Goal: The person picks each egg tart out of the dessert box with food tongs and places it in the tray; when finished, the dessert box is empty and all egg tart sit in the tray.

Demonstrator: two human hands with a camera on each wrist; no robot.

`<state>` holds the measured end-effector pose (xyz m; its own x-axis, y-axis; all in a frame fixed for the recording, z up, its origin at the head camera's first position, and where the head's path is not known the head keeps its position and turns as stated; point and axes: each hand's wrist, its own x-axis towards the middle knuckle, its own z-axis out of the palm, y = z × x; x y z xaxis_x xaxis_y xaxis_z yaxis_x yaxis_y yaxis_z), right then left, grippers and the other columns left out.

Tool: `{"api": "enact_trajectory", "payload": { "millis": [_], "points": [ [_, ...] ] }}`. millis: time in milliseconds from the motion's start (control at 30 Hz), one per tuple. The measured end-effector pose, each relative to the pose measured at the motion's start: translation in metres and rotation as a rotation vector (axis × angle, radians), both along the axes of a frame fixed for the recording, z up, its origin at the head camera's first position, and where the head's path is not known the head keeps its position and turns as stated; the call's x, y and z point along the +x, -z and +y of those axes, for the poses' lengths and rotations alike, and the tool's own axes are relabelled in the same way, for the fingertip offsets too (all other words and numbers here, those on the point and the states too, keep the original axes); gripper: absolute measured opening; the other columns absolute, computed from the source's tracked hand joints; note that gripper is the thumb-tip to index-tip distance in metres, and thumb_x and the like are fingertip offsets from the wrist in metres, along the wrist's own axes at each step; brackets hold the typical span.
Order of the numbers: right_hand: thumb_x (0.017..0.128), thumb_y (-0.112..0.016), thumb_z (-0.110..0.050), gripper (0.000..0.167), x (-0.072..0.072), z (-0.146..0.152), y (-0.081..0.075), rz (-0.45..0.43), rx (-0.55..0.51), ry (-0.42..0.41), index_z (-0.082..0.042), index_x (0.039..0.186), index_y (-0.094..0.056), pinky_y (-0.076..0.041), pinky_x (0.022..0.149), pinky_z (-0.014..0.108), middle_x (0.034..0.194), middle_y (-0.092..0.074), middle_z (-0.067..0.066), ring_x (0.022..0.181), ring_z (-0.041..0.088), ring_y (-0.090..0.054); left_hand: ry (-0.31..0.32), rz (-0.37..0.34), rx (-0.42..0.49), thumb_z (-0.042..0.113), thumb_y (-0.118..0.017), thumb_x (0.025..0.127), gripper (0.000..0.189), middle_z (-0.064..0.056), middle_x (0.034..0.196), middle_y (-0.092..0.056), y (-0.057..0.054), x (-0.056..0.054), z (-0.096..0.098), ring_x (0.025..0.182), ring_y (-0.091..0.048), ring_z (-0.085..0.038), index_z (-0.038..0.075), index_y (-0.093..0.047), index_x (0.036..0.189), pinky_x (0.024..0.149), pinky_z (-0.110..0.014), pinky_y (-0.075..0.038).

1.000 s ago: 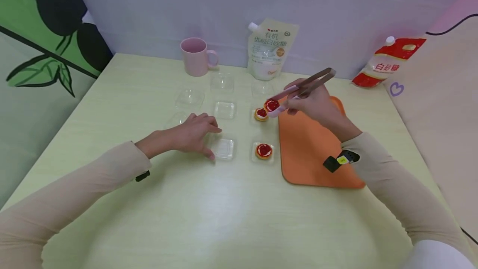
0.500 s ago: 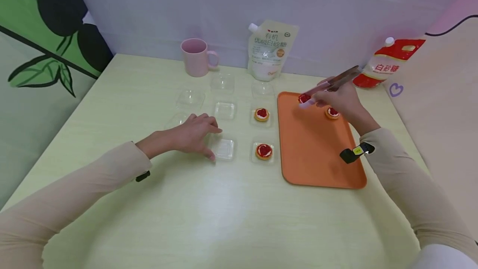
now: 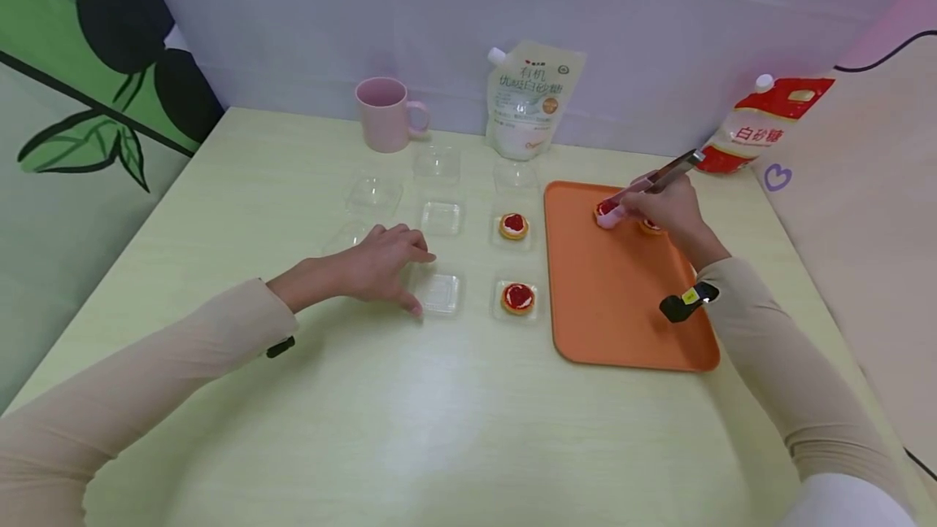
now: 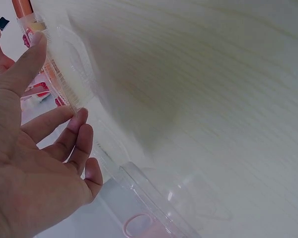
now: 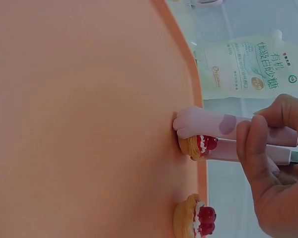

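In the head view my right hand (image 3: 668, 206) holds tongs (image 3: 662, 175) with metal arms and pink paw-shaped tips. A small fruit tart (image 5: 192, 146), with red topping and white cream, stands on the orange tray (image 3: 622, 307) between those tips. Beside it on the tray is another tart (image 5: 193, 217), partly covered by my right hand in the head view. My left hand (image 3: 384, 263) is spread with bent, relaxed fingers, thumb and fingertips by a clear plastic box (image 3: 441, 293). Further right, two tarts sit in clear boxes, a far tart (image 3: 514, 226) and a near tart (image 3: 518, 298).
Another clear box (image 3: 442, 218) and several clear lids, one a lid (image 3: 373, 193), lie toward the back. Behind them stand a pink mug (image 3: 385, 114) and a pale spouted sugar pouch (image 3: 534, 100). A red-and-white sugar pouch (image 3: 757, 124) leans at the back right corner.
The right hand and tongs have moved right, from beside the far boxed tart to over the tray, with a tart at their tips, then lower. My left hand stays put.
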<state>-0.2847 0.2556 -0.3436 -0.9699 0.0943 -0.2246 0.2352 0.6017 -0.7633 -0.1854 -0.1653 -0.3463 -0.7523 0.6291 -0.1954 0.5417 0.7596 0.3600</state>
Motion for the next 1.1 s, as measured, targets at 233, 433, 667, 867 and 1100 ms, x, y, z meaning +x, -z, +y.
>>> {"api": "enact_trajectory", "payload": {
  "millis": [233,433,667,867,1100],
  "points": [
    [0.091,-0.071,-0.021,0.044,0.0,-0.001,0.001,0.024,-0.005,-0.012,-0.004,0.126,-0.051,-0.054,0.07,0.017,0.123,-0.061,0.017,0.088,0.015,-0.065,-0.002,0.0,-0.01,0.04,-0.09,0.069,0.08,-0.01,0.122,-0.059,-0.002,0.0,0.0,0.113,-0.049,-0.028,0.0,-0.062,0.133,0.091,-0.045,-0.033],
    [0.091,-0.071,-0.021,0.043,0.001,-0.001,0.001,0.039,-0.017,-0.02,-0.004,0.126,-0.051,-0.056,0.072,0.02,0.12,-0.061,0.016,0.079,0.008,-0.065,0.007,0.019,-0.013,0.041,-0.09,0.069,0.08,-0.01,0.124,-0.058,0.0,0.0,0.001,0.114,-0.048,-0.028,0.001,-0.063,0.133,0.092,-0.045,-0.033],
    [0.091,-0.071,-0.021,0.043,0.004,-0.003,-0.004,0.054,-0.042,-0.019,-0.005,0.126,-0.051,-0.058,0.077,0.03,0.116,-0.063,0.012,0.074,0.008,-0.066,0.011,0.045,-0.007,0.042,-0.091,0.067,0.081,-0.008,0.12,-0.053,0.002,0.0,0.0,0.113,-0.045,-0.028,0.001,-0.064,0.131,0.09,-0.044,-0.033],
    [0.09,-0.072,-0.019,0.043,0.008,-0.003,-0.012,0.085,-0.069,-0.024,-0.005,0.126,-0.052,-0.059,0.074,0.031,0.093,-0.066,-0.004,0.07,0.013,-0.068,0.02,0.043,-0.014,0.042,-0.091,0.068,0.082,-0.008,0.119,-0.053,0.0,0.0,0.0,0.111,-0.045,-0.028,0.0,-0.063,0.132,0.089,-0.044,-0.033],
    [0.092,-0.069,-0.016,0.039,0.011,-0.004,-0.022,0.133,-0.143,-0.04,-0.006,0.125,-0.051,-0.058,0.068,0.026,0.088,-0.067,-0.007,0.068,0.012,-0.069,0.018,0.055,-0.022,0.045,-0.09,0.068,0.084,-0.01,0.122,-0.055,0.001,0.0,0.002,0.113,-0.046,-0.028,-0.001,-0.062,0.133,0.089,-0.044,-0.034]
  ]
}}
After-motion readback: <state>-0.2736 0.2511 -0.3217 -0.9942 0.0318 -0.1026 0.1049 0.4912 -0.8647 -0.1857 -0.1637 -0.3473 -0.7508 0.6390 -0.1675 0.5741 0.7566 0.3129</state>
